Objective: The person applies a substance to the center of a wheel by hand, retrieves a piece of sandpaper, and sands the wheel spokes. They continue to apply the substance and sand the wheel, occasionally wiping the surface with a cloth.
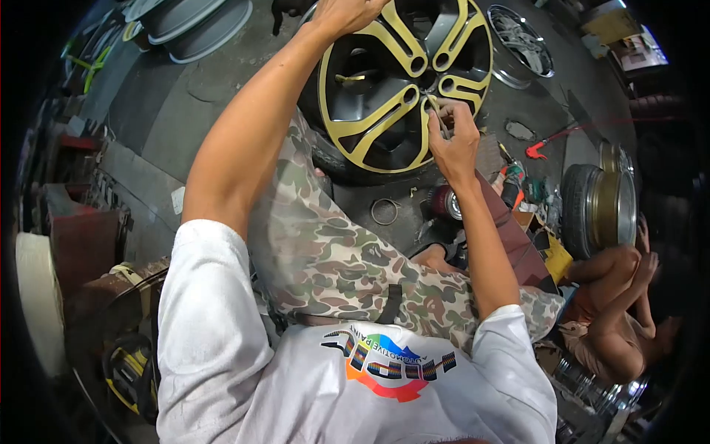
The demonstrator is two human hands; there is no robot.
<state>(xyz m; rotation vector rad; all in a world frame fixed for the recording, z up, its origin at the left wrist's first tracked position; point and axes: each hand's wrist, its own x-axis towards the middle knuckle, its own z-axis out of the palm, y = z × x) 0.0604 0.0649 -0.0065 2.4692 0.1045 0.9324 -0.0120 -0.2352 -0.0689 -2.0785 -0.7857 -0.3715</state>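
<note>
A large wheel with black spokes and yellow-gold faces (373, 137) lies in front of my knees, a dark tyre around it. My left hand (349, 13) rests at the wheel's upper left rim, partly cut off by the frame's top edge; what its fingers hold, if anything, cannot be made out. Near the hub, my right hand (455, 137) pinches a thin, light-coloured tool (438, 115), its tip by the wheel's centre. A small yellowish strip (350, 78) shows in the gap between two spokes at the left.
Silver rims (211, 33) lie at the upper left, another wheel (521, 44) at the upper right. A tin (444, 202), tape ring (384, 212), power tool (512, 185) and red air gun (536, 150) are on the floor. Another person (610, 318) sits at the right beside stacked wheels (599, 207).
</note>
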